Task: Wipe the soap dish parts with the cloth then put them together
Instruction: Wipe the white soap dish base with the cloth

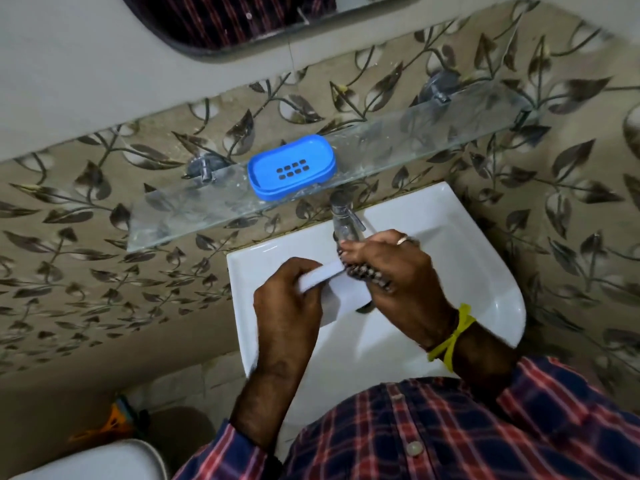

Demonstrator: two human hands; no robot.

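Note:
A blue soap dish part [291, 167] with drain slots sits on the glass shelf [180, 206] above the sink. Over the basin, my left hand [287, 299] grips a white soap dish part [323, 273] by its left end. My right hand [394, 271] holds a dark patterned cloth [367, 271] bunched against the right end of the white part. Much of the white part is hidden by both hands.
The white sink [467, 258] lies below my hands, with a chrome tap [344, 216] just behind my right hand. A mirror [242, 22] hangs above. A white toilet lid [97, 459] and an orange object [110, 424] are at the lower left.

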